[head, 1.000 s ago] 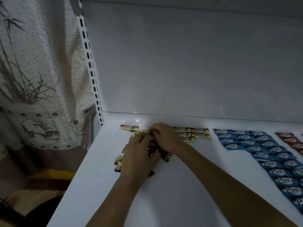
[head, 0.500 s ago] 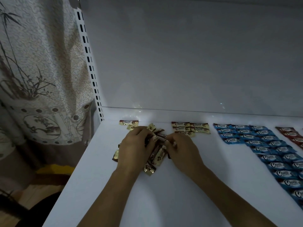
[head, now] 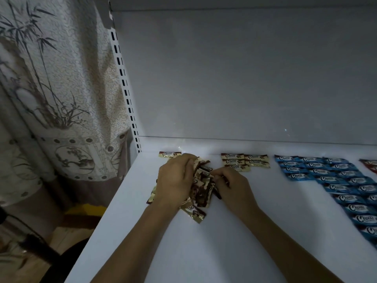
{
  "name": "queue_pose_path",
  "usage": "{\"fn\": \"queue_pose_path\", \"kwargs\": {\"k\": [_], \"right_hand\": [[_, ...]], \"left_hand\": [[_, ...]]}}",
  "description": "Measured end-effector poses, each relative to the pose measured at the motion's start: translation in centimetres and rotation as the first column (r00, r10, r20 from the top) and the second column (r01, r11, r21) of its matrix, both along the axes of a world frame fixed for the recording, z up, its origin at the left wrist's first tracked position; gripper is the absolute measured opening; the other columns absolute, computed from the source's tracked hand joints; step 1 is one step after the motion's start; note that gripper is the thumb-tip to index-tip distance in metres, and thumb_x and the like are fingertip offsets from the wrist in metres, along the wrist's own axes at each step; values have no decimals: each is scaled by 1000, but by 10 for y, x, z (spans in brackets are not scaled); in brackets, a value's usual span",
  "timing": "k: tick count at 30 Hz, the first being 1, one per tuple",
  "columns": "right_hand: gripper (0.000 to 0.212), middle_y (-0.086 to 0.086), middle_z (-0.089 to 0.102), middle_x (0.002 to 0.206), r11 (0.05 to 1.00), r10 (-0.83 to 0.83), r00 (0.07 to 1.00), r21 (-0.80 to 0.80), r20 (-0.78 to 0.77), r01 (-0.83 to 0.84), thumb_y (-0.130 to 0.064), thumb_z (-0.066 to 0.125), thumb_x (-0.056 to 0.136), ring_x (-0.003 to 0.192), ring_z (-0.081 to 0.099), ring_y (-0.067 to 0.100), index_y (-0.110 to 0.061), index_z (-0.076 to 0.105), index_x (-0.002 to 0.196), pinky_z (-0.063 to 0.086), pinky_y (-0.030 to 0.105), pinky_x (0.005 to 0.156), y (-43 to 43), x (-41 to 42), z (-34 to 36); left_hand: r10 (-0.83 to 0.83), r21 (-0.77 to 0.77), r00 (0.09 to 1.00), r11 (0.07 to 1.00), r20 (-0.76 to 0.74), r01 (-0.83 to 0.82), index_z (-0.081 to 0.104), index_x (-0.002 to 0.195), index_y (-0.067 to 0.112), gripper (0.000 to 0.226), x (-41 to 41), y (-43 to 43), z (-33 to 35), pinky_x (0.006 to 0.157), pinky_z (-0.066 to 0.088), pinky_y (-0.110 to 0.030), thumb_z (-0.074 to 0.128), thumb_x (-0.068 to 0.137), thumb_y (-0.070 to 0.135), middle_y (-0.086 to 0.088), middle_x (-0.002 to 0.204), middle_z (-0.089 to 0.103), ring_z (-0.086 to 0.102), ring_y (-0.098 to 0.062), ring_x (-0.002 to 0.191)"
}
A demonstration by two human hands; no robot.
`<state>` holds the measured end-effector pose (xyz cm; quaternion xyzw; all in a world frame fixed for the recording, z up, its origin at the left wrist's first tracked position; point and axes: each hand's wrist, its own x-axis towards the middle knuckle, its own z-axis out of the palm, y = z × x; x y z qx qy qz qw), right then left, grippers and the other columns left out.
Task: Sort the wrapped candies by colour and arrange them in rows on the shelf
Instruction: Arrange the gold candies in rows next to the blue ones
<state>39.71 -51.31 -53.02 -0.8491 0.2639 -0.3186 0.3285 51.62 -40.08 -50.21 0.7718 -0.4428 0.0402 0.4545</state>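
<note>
Heap of gold-and-brown foil-wrapped candies [head: 201, 187], centre frame: left hand [head: 175, 180] grips its left side, right hand [head: 233, 187] pinches one wrapper [head: 216, 192]. Laid row of gold foil candies [head: 234, 161] lies upper right, nearer right hand.

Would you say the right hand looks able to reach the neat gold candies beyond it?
Probably yes: the right hand lies just short of the neat gold candies, bare shelf between, though its fingers pinch at the loose pile.

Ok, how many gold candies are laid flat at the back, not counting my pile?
6: a lone candy behind the left hand, a group of five behind the right hand, in rows of two, two, one. The hands may hide others.
</note>
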Motion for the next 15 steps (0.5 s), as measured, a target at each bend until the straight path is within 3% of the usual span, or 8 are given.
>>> {"fn": "queue_pose_path", "kwargs": {"k": [2,4,6,7,8,11,15], "right_hand": [[18,0,65,97,1000,4,1000,-1,9,-4,-10,52,95,86,57,10,-13,67,103,36,4,68,0,0,-1],[18,1,65,98,1000,11,1000,4,17,-11,-8,52,94,87,58,12,-12,67,103,38,8,69,0,-1,0],[18,3,66,98,1000,11,1000,7,28,-11,-7,52,94,88,58,14,-10,68,102,41,16,71,0,-1,1],[18,4,66,98,1000,7,1000,14,30,-7,-7,52,94,88,59,15,-10,68,101,43,20,73,0,0,1],[18,5,66,98,1000,3,1000,23,31,-4,-8,52,94,88,59,16,-10,68,101,44,23,74,1,0,2],[17,5,65,96,1000,2,1000,29,16,-3,-8,51,94,84,58,16,-11,67,99,43,25,72,2,-1,3],[15,5,64,96,1000,24,1000,3,-11,-24,-12,54,93,80,55,14,-12,67,101,42,25,71,2,0,3]], "left_hand": [[-23,40,1000,999,18,22,60,125,28,50,5,8,-1,100,40,-35,34,90,53,8,126,60,51,-17,120],[-87,288,993,956,76,62,30,144,48,75,8,19,-6,114,21,-48,34,74,76,6,157,25,20,-19,144],[-166,528,979,845,116,80,-5,139,64,93,8,28,-15,115,3,-58,32,58,89,9,161,-10,-8,-17,148],[-187,576,971,815,147,69,-10,137,65,94,8,31,-22,115,3,-59,30,56,92,8,161,-12,-9,-18,148],[-183,572,967,819,179,49,-4,140,63,93,7,32,-27,116,8,-59,29,57,92,5,162,-3,-2,-20,149],[-78,397,976,918,204,-9,43,139,46,81,5,31,-31,107,33,-46,36,67,83,0,149,38,34,-23,136],[-39,197,986,980,164,6,68,114,25,46,7,33,-32,88,40,-28,66,76,52,0,123,55,51,-21,110]]}}
